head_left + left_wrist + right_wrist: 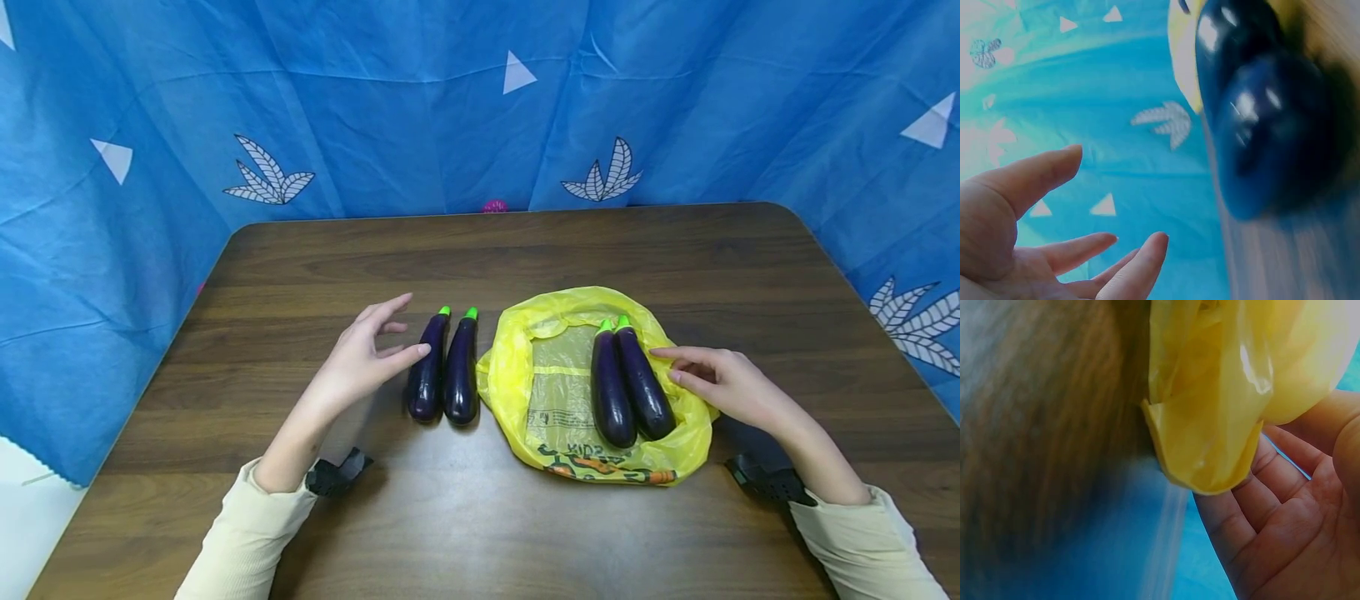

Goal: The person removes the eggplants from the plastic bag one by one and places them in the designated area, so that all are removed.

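Note:
My left hand (367,350) hovers with spread fingers just left of two dark purple eggplants, the left eggplant (426,383) and the right eggplant (461,383), which lie side by side on the table. In the left wrist view the hand's thumb (1041,178) and fingers stand apart, away from the eggplants (1272,137). My right hand (723,383) touches the right rim of a yellow plastic bag (517,417), thumb and index tips apart. Two more eggplants (611,396) lie inside the wide-mouthed bag, at its right side. Yellow plastic partly hides the right fingertips in the right wrist view.
The brown wooden table (337,267) has rounded far corners. Behind it and at both sides hangs a blue cloth (420,125) with white triangles and leaf prints. Dark devices sit on both wrists, including the left wrist camera (337,473).

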The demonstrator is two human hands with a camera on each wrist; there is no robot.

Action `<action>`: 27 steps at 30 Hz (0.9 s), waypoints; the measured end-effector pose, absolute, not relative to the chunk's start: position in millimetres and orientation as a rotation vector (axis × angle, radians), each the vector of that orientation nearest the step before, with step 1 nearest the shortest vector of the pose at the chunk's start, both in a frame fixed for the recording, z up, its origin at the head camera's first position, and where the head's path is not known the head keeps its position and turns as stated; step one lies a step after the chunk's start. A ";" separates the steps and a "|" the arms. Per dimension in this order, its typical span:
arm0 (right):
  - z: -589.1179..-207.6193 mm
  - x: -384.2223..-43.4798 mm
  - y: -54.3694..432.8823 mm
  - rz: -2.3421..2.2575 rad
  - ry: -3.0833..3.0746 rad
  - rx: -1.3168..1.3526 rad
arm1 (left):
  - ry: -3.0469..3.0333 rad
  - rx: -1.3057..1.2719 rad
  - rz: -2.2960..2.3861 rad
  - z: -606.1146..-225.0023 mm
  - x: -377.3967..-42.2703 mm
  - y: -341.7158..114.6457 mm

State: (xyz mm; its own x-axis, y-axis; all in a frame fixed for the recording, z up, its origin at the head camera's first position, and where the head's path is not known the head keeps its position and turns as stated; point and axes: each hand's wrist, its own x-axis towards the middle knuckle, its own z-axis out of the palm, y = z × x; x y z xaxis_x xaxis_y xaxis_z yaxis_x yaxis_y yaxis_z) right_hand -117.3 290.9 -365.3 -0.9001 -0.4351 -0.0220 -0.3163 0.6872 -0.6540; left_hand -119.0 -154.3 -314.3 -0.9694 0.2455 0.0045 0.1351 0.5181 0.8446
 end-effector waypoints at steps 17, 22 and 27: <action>-366.4 -117.5 291.0 -1.003 2.740 -0.626 | 2.380 0.631 1.535 -313.6 -121.7 -52.1; -368.1 -118.1 290.7 -1.026 2.747 -0.668 | 2.266 0.664 1.530 -319.5 -115.5 -19.1; -368.3 -117.9 290.8 -1.030 2.736 -0.648 | 2.240 0.644 1.498 -328.0 -112.2 2.8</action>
State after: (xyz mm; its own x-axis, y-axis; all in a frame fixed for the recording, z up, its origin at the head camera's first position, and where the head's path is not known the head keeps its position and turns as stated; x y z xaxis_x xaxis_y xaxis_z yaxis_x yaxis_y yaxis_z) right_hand -117.9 290.8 -368.3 -0.8960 -0.4437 0.0142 -0.3429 0.6713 -0.6571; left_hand -112.2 2.8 -328.0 -0.8275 0.5593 -0.0502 0.1672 0.3308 0.9288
